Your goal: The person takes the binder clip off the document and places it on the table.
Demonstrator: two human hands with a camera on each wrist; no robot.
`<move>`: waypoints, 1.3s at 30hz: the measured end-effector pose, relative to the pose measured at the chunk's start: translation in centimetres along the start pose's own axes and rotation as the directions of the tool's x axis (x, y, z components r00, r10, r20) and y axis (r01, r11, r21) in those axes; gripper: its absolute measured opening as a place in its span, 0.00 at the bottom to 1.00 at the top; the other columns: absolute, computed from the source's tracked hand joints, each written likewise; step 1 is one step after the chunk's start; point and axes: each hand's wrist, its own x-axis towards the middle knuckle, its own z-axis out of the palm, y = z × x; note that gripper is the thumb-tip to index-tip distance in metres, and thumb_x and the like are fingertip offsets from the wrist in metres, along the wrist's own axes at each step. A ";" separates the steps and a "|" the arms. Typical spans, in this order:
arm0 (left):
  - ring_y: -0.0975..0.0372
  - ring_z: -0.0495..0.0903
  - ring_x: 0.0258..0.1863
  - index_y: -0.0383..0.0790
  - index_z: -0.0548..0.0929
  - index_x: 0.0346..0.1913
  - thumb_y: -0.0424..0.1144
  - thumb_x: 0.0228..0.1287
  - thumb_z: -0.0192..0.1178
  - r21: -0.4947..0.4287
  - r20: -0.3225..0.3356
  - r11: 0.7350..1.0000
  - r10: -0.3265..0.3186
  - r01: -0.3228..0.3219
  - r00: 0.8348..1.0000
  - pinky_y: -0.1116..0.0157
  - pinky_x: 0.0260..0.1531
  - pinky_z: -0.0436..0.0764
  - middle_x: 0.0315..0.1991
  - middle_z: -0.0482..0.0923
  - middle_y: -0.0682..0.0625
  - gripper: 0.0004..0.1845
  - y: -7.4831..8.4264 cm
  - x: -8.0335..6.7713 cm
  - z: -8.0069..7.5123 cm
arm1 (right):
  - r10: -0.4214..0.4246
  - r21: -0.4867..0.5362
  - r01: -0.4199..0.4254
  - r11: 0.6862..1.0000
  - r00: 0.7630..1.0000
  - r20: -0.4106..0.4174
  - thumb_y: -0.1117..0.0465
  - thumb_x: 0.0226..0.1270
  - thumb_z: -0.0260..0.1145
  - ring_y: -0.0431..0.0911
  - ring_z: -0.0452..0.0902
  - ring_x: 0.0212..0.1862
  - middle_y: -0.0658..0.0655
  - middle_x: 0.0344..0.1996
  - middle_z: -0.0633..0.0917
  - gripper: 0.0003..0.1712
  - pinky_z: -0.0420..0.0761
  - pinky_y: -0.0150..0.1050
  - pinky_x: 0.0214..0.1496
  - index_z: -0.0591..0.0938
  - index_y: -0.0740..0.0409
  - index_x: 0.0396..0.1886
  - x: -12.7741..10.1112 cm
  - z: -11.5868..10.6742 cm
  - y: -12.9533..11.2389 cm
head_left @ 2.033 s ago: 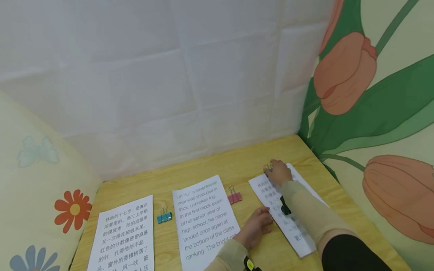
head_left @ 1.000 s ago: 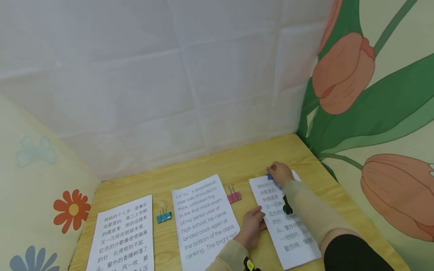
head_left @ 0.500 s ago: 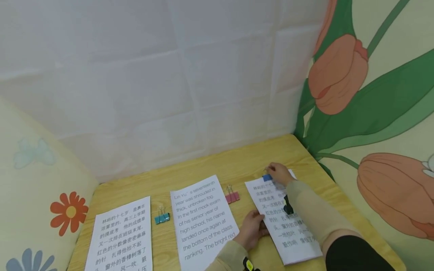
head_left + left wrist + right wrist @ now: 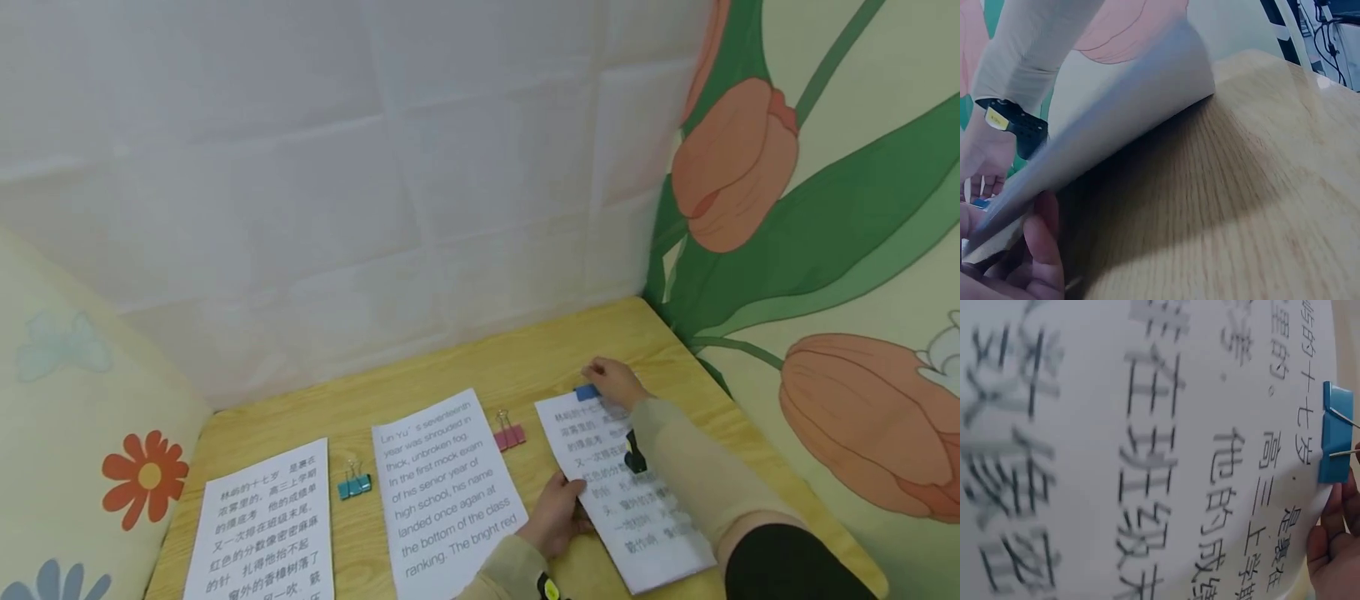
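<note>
Looking along the right-hand printed sheet (image 4: 626,492), you have its long axis running from the near bench edge away toward the white wall, and the blue binder clip (image 4: 587,392) sits at its far short edge, seated over the top of the page. Your right hand (image 4: 613,382) is at that same far end, the nearer of the two to the clip; its fingertips (image 4: 1335,544) lie right against the clip's body, with the wire handles pointing off the sheet toward them. Whether that grip is pinching the handles or only touching them, I cannot tell from these views.

Your left hand (image 4: 555,517) is at the sheet's left long edge, about halfway down, well apart from the clip. Its grip is closed on the paper: thumb (image 4: 1044,259) under, edge curled up off the wooden bench (image 4: 480,367).

A pink binder clip (image 4: 509,436) lies loose on the bench between this sheet and the English-text sheet (image 4: 442,487).
</note>
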 end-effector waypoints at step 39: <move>0.56 0.85 0.49 0.37 0.58 0.80 0.37 0.79 0.48 0.024 -0.074 0.999 -0.046 0.047 0.996 0.53 0.54 0.82 0.51 0.84 0.49 0.30 0.9 -1.0 -0.7 | 0.014 0.122 -0.062 0.991 0.933 0.360 0.57 0.78 0.62 0.64 0.77 0.62 0.73 0.61 0.80 0.32 0.72 0.57 0.69 0.69 0.78 0.69 0.1 -4.0 -1.6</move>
